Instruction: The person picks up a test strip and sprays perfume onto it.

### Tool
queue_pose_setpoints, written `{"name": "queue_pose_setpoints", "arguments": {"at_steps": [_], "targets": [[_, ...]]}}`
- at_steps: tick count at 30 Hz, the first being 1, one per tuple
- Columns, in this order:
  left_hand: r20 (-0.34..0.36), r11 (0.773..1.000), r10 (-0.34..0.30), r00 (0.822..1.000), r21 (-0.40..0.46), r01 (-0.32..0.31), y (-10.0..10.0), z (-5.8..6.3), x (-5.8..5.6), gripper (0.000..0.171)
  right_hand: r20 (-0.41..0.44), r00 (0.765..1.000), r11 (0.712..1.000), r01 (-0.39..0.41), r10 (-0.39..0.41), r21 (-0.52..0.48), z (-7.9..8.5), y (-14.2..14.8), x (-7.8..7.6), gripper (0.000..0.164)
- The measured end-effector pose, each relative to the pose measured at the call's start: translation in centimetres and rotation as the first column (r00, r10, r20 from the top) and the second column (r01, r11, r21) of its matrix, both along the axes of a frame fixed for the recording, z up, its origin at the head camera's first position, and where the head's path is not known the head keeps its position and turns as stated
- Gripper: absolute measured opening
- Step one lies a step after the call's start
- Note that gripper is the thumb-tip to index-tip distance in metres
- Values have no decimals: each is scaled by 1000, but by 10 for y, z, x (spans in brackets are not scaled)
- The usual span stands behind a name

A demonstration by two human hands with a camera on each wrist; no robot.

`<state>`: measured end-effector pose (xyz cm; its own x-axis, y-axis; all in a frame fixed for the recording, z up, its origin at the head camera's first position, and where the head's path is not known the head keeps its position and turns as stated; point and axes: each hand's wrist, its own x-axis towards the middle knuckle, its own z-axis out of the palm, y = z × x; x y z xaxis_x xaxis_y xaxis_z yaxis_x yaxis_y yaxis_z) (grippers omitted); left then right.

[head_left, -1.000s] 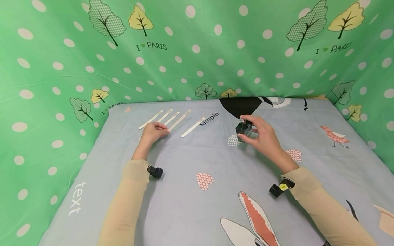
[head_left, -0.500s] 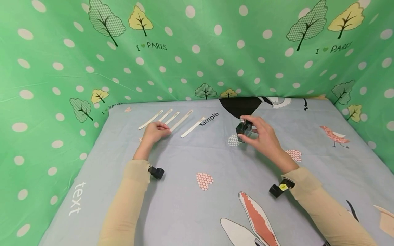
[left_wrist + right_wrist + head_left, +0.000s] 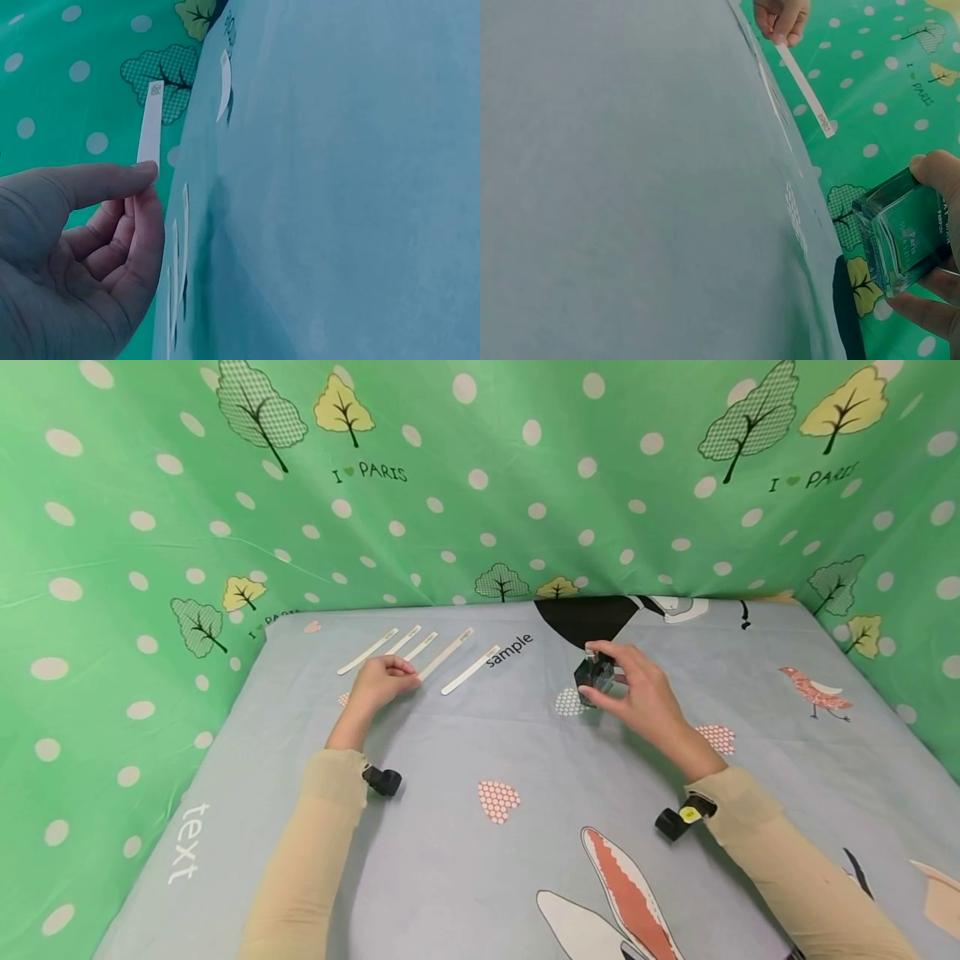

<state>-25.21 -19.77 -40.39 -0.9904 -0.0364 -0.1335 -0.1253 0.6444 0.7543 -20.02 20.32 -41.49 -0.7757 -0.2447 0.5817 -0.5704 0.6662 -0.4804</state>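
My left hand pinches the near end of a white paper test strip between thumb and fingertips. In the left wrist view this strip points away from the hand, with small print at its far end. My right hand grips a dark glass perfume bottle, raised above the cloth. The right wrist view shows lettering, including "Paris", on the bottle; the fingers cover part of it. To the right of the held strip, another paper strip lies alone on the cloth.
Several more white strips lie side by side, just beyond the left hand, partly hidden by it. A blue-grey printed cloth covers the table. A green dotted curtain stands behind the table and along its sides.
My left hand has shifted slightly to the right, carrying the pinched strip with it. The right hand and the perfume bottle have stayed almost still.
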Motion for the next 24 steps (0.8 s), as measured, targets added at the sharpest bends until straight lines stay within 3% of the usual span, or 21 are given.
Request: {"name": "queue_pose_setpoints", "arguments": {"at_steps": [8,17,24], "targets": [[-14,999,-35,999,17,35,5,4,1,22,2,1000,1000,-9,9,-6,-1,-2,-1,66],[0,998,-12,1000,63,12,11,7,2,24,12,1000,1000,-10,11,-11,-2,-4,-1,66],[-31,995,-20,999,95,23,17,8,5,22,-1,1000,1000,-12,12,-9,-2,-5,-1,66]]}}
